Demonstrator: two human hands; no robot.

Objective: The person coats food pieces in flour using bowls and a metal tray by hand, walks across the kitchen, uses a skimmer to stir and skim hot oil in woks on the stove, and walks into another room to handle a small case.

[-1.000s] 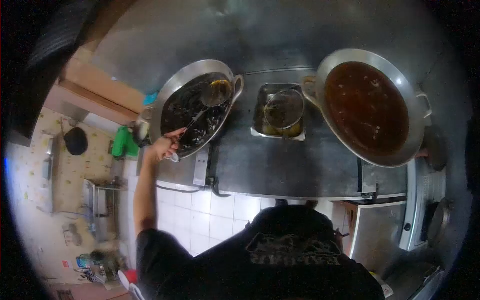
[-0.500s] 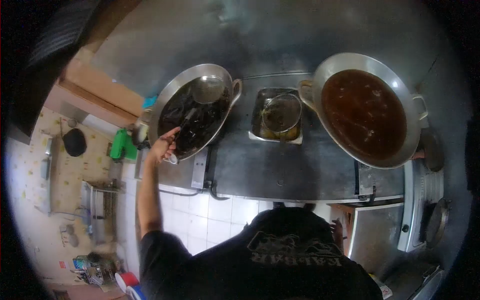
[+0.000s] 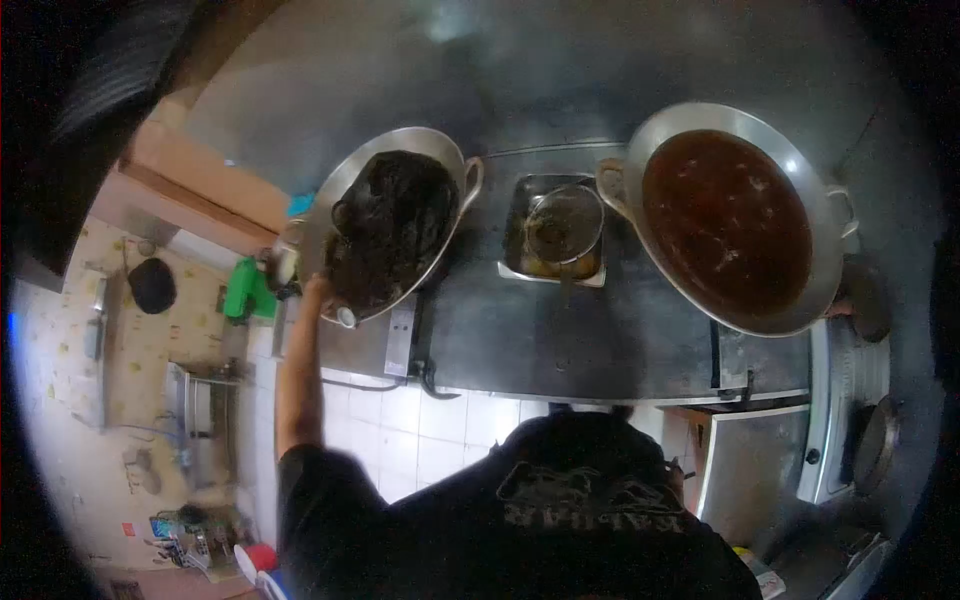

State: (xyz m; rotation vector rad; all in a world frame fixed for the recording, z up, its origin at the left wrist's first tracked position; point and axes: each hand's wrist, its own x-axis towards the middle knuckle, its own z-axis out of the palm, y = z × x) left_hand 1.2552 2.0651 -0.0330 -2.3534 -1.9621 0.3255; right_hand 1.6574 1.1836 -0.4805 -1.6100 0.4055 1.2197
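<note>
My left hand (image 3: 317,292) is at the near left rim of a wide metal wok (image 3: 335,190) of very dark liquid. It looks closed on the skimmer seen earlier, though the fingers are blurred. The skimmer's head and handle do not stand out from the dark, ruffled contents (image 3: 400,215). Low beside my body on the right, my right hand (image 3: 676,478) is small, dark and partly hidden by the black shirt; its fingers are unclear.
A second wok (image 3: 730,118) holds reddish-brown liquid on the right. Between the woks, a round strainer (image 3: 565,222) rests in a square metal pan (image 3: 512,270). A green object (image 3: 245,290) lies left, and a metal cabinet (image 3: 755,470) stands at lower right.
My left hand has drawn back from over the dark liquid to the wok's rim. The round skimmer head has gone from the far side, and the liquid's surface is now stirred up.
</note>
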